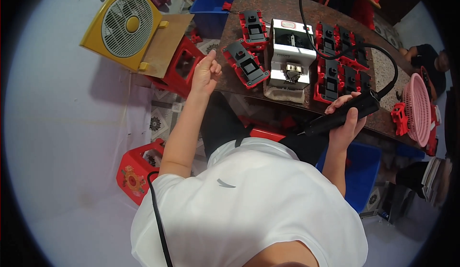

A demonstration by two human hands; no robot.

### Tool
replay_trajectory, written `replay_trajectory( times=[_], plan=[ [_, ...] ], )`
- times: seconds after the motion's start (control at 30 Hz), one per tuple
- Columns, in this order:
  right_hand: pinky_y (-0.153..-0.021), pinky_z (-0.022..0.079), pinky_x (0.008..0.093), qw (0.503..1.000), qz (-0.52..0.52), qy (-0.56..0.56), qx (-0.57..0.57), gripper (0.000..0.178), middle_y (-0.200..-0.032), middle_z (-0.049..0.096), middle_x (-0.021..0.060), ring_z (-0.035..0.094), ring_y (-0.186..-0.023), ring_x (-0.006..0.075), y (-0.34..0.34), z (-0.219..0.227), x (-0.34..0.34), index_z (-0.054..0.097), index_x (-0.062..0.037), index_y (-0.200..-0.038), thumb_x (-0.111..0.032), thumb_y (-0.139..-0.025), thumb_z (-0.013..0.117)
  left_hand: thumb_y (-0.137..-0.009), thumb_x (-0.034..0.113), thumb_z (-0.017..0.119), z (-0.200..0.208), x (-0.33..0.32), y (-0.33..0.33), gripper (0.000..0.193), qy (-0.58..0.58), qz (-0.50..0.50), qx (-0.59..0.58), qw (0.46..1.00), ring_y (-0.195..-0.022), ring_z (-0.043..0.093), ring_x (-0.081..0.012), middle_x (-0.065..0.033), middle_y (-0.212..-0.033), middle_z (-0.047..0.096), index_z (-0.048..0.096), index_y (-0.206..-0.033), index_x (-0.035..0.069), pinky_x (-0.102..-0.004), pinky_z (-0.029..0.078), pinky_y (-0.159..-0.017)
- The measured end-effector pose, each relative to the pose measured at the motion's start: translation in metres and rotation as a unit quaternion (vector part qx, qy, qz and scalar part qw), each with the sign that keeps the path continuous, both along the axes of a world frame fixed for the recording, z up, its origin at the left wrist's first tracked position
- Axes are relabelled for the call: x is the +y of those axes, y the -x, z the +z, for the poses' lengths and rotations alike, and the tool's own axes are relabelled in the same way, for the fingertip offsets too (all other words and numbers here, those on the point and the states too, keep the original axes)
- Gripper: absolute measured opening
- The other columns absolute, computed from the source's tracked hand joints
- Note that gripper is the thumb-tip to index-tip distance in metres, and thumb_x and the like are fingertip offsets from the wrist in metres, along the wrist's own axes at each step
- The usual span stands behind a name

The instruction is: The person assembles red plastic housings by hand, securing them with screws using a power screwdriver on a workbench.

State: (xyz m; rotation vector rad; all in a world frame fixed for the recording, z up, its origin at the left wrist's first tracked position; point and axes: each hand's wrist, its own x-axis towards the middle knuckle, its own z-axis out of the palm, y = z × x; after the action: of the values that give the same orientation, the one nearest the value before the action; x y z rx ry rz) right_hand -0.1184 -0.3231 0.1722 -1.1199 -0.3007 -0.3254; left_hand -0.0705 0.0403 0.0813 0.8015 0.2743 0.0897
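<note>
In my right hand (342, 128) is a black electric screwdriver (347, 113), its thin tip pointing left toward my lap and its cable rising from the other end. My left hand (207, 74) hovers by the table's left edge with its fingers curled; nothing shows in it. Closest to that hand lies a red-and-black plastic assembly (245, 64), tilted on the tabletop, with a second assembly (254, 29) behind it. A white screw feeder (292, 41) with a metal front mechanism stands between these and several more red-and-black assemblies (330, 80) on the right.
A pink basket (416, 110) and a red part (399, 118) sit at the right of the brown table (273, 3). Blue bins (364, 171) stand below and behind. At left are a yellow fan (127, 25) and red stools (136, 171). Other people are at the far side.
</note>
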Motion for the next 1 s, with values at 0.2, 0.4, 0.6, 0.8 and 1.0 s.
replay_trajectory(
  times=[0.2, 0.4, 0.6, 0.8, 1.0],
  plan=[
    [-0.06, 0.051, 0.0328, 0.997, -0.001, 0.067, -0.031, 0.038, -0.083, 0.055, 0.0123, 0.057, -0.068, 0.0196, 0.016, 0.003, 0.002, 0.042, -0.0006, -0.121, -0.024, -0.095, 0.056, -0.087, 0.016, 0.071, -0.024, -0.017, -0.017, 0.018, -0.209, 0.114, -0.034, 0.971, -0.064, 0.052, -0.0067, 0.0012, -0.073, 0.056, 0.054, -0.082, 0.01, -0.0221, 0.042, -0.059],
    [-0.057, 0.049, 0.0262, 0.982, -0.056, 0.18, 0.031, 0.029, -0.079, 0.058, 0.0065, 0.057, -0.062, 0.0125, 0.019, 0.0, 0.032, 0.044, -0.002, -0.111, -0.004, -0.088, 0.061, -0.086, 0.015, 0.061, -0.104, 0.004, -0.043, 0.038, -0.709, 0.132, 0.016, 0.692, -0.119, 0.048, -0.0324, -0.0171, -0.126, 0.05, 0.051, -0.121, 0.008, -0.0432, 0.04, -0.097],
    [-0.054, 0.046, 0.0218, 0.934, -0.14, 0.322, 0.069, 0.025, -0.077, 0.059, 0.0005, 0.055, -0.061, 0.0068, -0.004, -0.004, 0.064, 0.048, -0.0058, -0.099, -0.009, -0.086, 0.07, -0.089, 0.017, 0.056, -0.092, -0.004, -0.029, 0.048, -0.779, 0.042, 0.055, 0.624, -0.134, 0.034, -0.0397, -0.0191, -0.151, 0.029, 0.047, -0.135, 0.01, -0.0497, 0.037, -0.102],
    [-0.049, 0.04, 0.0227, 0.883, -0.188, 0.426, 0.056, 0.03, -0.068, 0.056, -0.0011, 0.051, -0.055, 0.0059, -0.097, 0.014, 0.091, 0.053, -0.005, -0.091, -0.025, -0.084, 0.074, -0.087, 0.015, 0.057, -0.092, 0.0, -0.025, 0.047, -0.764, 0.036, 0.038, 0.643, -0.137, 0.031, -0.039, -0.0127, -0.152, 0.029, 0.05, -0.133, 0.013, -0.0498, 0.039, -0.1],
    [-0.053, 0.047, 0.0258, 0.861, -0.16, 0.472, 0.105, 0.039, -0.078, 0.062, 0.0027, 0.057, -0.059, 0.0093, -0.139, -0.011, 0.101, 0.056, -0.0038, -0.097, -0.028, -0.077, 0.079, -0.084, 0.011, 0.056, -0.09, 0.006, -0.026, 0.045, -0.761, 0.008, 0.015, 0.648, -0.138, 0.028, -0.0408, -0.0075, -0.151, 0.033, 0.055, -0.129, 0.015, -0.0522, 0.04, -0.097]
  ],
)
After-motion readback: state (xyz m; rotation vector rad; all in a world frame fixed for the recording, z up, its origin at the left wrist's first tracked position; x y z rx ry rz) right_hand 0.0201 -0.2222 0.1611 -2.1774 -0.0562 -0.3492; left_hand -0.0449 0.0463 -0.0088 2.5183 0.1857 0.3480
